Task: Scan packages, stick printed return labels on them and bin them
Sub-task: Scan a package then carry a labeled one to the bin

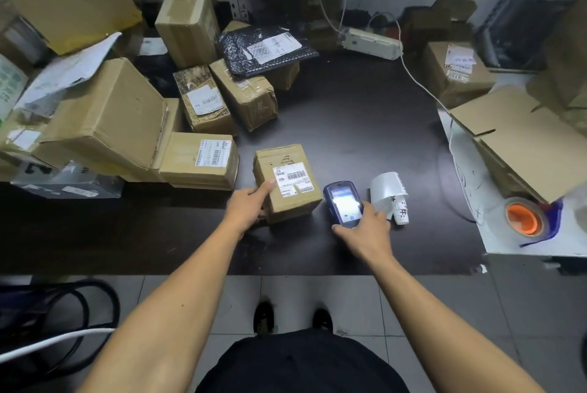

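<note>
Cardboard package (287,181) gripped by left hand (246,210); right hand (365,232) grips blue scanner (343,203) and label (389,191)

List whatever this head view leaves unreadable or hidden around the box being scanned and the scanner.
- Scanner screen: glare and blur wash out its text.
- Small box label: barcode visible, fine print too small to read.
- Box's near-left side: covered by the left hand.
- Printed labels: curled, and partly behind the right hand, so print is illegible.
- Any bin: none identifiable in this view.
</note>
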